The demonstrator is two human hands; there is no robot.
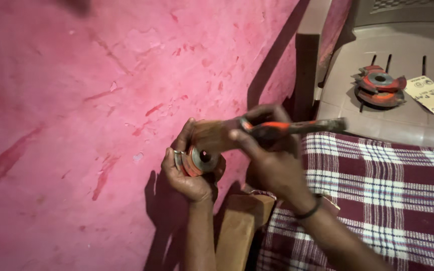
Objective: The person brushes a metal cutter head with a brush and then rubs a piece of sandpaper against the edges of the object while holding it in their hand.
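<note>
My left hand point(189, 173) grips a round orange and grey cutter head point(200, 159) with a centre hole, held close to the pink wall point(101, 100). My right hand point(272, 160) is closed around a tool with an orange and black handle point(297, 127), its front end resting against the cutter head. A dark band circles my right wrist. The tool's working tip is blurred and partly hidden by my fingers.
A second orange cutter head point(379, 85) and a yellowish paper sheet point(432, 93) lie on a grey plastic chair seat point(403, 120). A maroon and white checked cloth point(377, 200) covers my lap. A wooden block point(239, 226) stands below my hands.
</note>
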